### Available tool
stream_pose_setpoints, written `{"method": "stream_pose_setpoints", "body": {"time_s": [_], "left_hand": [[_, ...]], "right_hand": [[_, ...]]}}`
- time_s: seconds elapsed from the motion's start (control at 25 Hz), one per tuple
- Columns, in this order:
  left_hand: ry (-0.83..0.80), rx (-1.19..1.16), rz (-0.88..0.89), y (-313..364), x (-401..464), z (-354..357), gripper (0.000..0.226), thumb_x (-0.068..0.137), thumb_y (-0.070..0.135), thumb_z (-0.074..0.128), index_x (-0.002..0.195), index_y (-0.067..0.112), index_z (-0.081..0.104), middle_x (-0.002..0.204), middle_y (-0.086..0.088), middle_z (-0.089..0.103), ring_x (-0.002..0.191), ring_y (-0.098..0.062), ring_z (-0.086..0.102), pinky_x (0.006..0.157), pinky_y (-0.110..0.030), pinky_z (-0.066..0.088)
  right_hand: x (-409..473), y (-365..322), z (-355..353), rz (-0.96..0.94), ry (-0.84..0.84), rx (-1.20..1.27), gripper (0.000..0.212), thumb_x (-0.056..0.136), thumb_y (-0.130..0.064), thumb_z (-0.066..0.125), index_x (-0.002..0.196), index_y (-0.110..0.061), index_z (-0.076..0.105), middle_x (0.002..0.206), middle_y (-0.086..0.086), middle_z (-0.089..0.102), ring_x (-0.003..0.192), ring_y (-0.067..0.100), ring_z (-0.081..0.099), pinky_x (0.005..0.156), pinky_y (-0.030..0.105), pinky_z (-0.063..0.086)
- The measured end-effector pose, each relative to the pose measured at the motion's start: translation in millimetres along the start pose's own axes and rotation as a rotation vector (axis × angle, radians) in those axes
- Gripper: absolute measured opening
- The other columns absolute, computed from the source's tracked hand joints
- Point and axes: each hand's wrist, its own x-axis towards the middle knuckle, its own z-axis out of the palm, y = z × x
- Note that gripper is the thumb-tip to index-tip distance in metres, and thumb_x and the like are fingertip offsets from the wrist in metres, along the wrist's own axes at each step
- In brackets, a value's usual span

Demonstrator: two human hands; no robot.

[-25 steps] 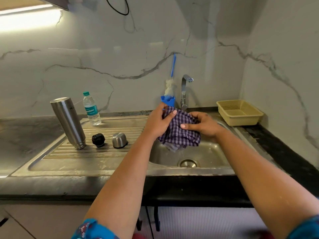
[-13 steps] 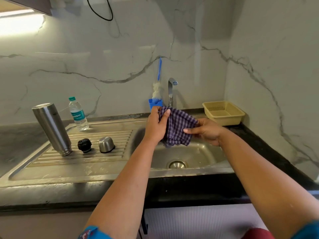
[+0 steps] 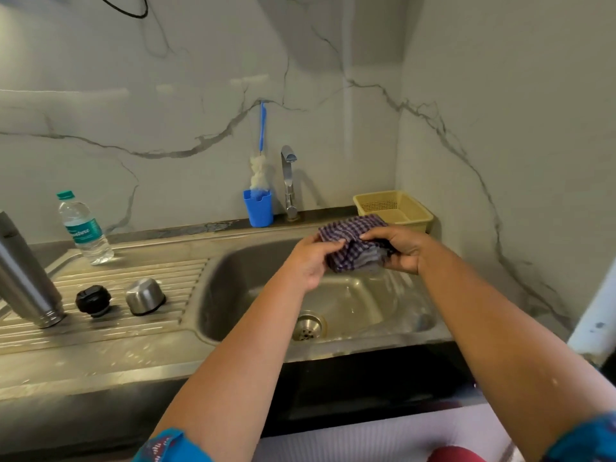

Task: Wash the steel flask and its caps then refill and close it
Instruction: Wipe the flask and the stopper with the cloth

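While both the left hand (image 3: pixel 308 261) and right hand (image 3: pixel 401 250) clutch the checked cloth (image 3: pixel 350 243) over the sink (image 3: pixel 253 261), it could drop into the wet basin if grip loosens.

The flask (image 3: pixel 23 278) and sink (image 3: pixel 233 271) were brushed, shiny metal; the cloth (image 3: pixel 353 248) was checked woven fabric; the basket (image 3: pixel 393 208) matt plastic; the wall (image 3: pixel 200 95) glossy marble.
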Motion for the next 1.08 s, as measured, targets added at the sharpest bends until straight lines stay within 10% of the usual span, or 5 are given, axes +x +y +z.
{"method": "stream_pose_setpoints", "body": {"time_s": [0.28,0.6,0.8,1.08], "left_hand": [[0.077,0.303,0.049,11,91,58,0.038,0.097,-0.005,0.050,0.129,0.015,0.047,0.120,-0.010,0.059,0.108,-0.029,0.058,0.075,-0.043,0.055],[0.086,0.859,0.373,34,194,90,0.053,0.097,0.011,0.058,0.145,0.010,0.036,0.137,-0.013,0.053,0.123,-0.030,0.054,0.103,-0.047,0.049],[-0.018,1.496,0.318,22,223,77,0.042,0.100,0.016,0.050,0.142,0.012,0.047,0.145,-0.009,0.051,0.136,-0.028,0.044,0.116,-0.036,0.027],[0.014,1.391,0.431,-3,214,54,0.043,0.099,0.023,0.051,0.141,0.018,0.047,0.139,-0.014,0.048,0.136,-0.033,0.035,0.111,-0.039,0.026]], "right_hand": [[35,-42,-63,-0.104,0.236,-0.148,0.059,0.074,0.006,0.074,0.128,-0.008,0.054,0.116,0.016,0.063,0.102,0.029,0.064,0.086,0.040,0.055],[121,-79,-105,-0.466,0.612,-0.709,0.043,0.081,-0.013,0.057,0.119,-0.034,0.058,0.126,0.005,0.051,0.102,0.022,0.058,0.076,0.027,0.055],[161,-52,-105,-0.163,0.533,-1.633,0.033,0.091,-0.016,0.054,0.123,-0.021,0.061,0.131,0.009,0.050,0.115,0.031,0.050,0.100,0.036,0.043],[145,-52,-90,-0.168,0.400,-1.452,0.038,0.092,-0.004,0.045,0.122,-0.016,0.065,0.132,0.009,0.057,0.114,0.026,0.056,0.092,0.029,0.046]]}}
